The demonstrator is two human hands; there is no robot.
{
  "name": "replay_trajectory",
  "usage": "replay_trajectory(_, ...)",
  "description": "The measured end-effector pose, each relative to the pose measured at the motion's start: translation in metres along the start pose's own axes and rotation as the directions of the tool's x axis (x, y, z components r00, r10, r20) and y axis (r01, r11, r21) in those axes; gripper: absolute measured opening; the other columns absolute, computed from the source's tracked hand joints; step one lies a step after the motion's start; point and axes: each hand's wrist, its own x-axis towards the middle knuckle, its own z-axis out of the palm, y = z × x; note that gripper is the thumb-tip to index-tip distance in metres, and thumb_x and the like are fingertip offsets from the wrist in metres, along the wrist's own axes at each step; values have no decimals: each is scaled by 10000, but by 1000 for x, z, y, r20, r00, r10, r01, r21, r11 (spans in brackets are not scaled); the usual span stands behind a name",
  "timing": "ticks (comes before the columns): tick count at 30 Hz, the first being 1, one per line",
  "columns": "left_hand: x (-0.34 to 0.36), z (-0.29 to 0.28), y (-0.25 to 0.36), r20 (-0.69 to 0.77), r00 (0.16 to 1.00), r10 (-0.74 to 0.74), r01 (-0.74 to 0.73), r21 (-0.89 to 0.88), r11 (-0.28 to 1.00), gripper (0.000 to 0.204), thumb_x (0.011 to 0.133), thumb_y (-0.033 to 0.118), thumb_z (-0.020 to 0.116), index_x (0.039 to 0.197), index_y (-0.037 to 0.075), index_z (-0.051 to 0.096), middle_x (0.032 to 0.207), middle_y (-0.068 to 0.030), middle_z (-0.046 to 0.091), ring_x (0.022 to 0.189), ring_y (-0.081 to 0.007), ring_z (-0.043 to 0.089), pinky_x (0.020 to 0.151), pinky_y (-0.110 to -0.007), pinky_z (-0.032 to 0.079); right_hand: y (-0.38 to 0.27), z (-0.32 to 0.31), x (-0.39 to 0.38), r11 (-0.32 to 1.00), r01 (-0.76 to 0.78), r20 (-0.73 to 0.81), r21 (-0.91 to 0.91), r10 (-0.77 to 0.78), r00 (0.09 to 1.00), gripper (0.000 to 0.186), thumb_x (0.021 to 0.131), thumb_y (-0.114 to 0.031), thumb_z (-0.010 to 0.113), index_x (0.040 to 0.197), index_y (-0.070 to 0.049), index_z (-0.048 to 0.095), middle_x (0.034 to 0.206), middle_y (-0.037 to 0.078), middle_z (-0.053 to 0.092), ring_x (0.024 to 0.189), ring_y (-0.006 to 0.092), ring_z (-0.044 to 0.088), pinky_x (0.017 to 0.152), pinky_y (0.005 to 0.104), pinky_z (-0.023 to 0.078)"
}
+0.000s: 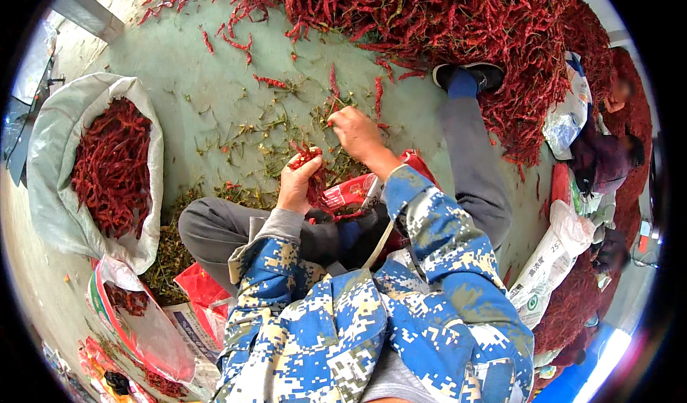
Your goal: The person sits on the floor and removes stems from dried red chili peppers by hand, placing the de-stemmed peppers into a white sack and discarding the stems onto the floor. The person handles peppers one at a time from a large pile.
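Note:
My left hand (297, 181) is closed around a small bunch of dried red chilies (306, 156), their ends poking out past the thumb. Up and to the right of it, my right hand (356, 135) has its fingers pinched together; what sits between the fingertips is too small to make out. A single red chili (334, 81) with a stem shows just beyond those fingertips. Loose green-brown stems (268, 132) lie scattered over the floor around both hands. Below the hands, a red and white printed bag (348, 192) lies between my legs.
A large heap of dried red chilies (415, 13) spreads across the far side and right. At the left stands an open white woven sack (54, 159) filled with chilies. A clear red-edged bag (147, 324) sits nearer. Another person (605, 159) is at the far right, beside white sacks (547, 263).

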Motion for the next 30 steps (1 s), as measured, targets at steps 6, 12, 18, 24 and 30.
replay_trajectory(6,1,0,5,-55,997,-49,51,29,998,273,833,50,720,1099,44,663,805,4,652,606,-78,560,539,-235,443,6,11,32,992,93,204,-81,-75,976,142,798,-153,686,912,-105,616,962,82,597,963,293,601,791,450,512)
replay_trajectory(12,-1,4,4,31,999,37,-40,99,994,210,853,52,704,1059,31,675,759,16,631,575,-66,539,513,-223,420,-12,-40,-9,634,-423,300,648,297,906,105,894,-80,647,980,-32,609,878,44,670,825,108,633,748,281,517)
replay_trajectory(18,-19,19,-5,232,971,50,-128,335,933,228,846,39,697,1070,10,671,852,-1,665,683,-68,581,627,-219,479,-53,-63,-63,112,-568,513,816,314,799,179,975,-223,624,952,-46,624,820,-4,646,716,60,585,645,236,499)
replay_trajectory(24,-12,13,-6,167,984,-54,-26,438,899,208,816,9,704,1023,4,683,900,-35,696,775,-107,637,729,-264,529,-52,-50,-63,822,-324,29,468,352,936,199,881,-209,686,849,-33,600,759,113,620,676,273,609,627,392,484)
replay_trajectory(30,-17,17,-3,133,987,-91,67,175,982,156,833,25,711,979,12,657,880,-47,677,754,-135,636,681,-269,520,21,-12,8,759,-449,-123,471,561,819,156,914,-241,612,894,-86,604,860,146,631,732,345,625,631,457,493)
